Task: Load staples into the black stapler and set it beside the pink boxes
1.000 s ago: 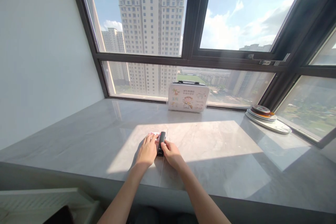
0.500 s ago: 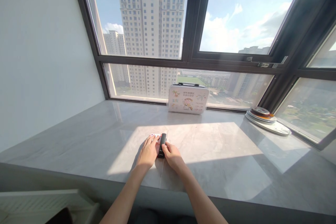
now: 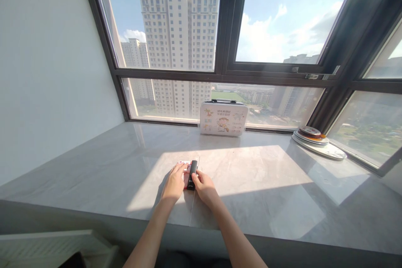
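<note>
A small black oblong device (image 3: pixel 191 173) lies on the grey stone sill (image 3: pixel 94 167) in a patch of sunlight. Under it and to its left sits a flat white card or paper with red marks (image 3: pixel 184 163). My left hand (image 3: pixel 173 184) lies flat over that card, fingers stretched out and touching the device's left side. My right hand (image 3: pixel 204 186) curls its fingers round the device's near right end.
A white printed case with a black handle (image 3: pixel 223 118) stands against the window. A stack of plates (image 3: pixel 318 141) rests at the sill's far right. A white wall bounds the left. The sill's front edge runs just below my wrists.
Both hands stay on the black device and the card. The view has shifted slightly; nothing else moved.
</note>
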Demonstrator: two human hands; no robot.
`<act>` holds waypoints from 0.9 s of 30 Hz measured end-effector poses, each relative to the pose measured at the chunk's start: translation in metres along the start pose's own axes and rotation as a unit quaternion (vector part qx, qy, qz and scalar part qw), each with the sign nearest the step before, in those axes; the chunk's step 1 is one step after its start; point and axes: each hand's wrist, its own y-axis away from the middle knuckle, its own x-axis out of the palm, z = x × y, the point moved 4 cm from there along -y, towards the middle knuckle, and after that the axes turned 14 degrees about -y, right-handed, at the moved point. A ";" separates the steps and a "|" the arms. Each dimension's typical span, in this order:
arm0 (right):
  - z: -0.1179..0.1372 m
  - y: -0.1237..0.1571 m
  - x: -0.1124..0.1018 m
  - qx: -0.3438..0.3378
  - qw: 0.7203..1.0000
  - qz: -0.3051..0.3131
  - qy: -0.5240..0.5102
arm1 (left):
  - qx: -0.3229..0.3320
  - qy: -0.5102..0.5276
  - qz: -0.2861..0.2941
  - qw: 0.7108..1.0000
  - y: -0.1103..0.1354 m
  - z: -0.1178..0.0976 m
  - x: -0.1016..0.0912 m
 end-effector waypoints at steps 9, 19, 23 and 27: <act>-0.018 0.034 -0.064 0.003 0.993 -0.109 0.046 | -0.058 0.004 -0.093 0.994 0.026 -0.035 -0.051; -0.019 0.076 -0.164 -0.009 0.966 -0.089 0.243 | 0.141 -0.063 0.071 0.985 0.042 -0.173 0.023; -0.022 0.089 -0.157 0.004 0.946 -0.087 0.312 | 0.115 -0.095 0.069 0.986 0.041 -0.163 0.041; -0.021 0.095 -0.146 0.022 0.899 -0.088 0.429 | 0.109 -0.118 0.065 0.985 0.045 -0.161 0.045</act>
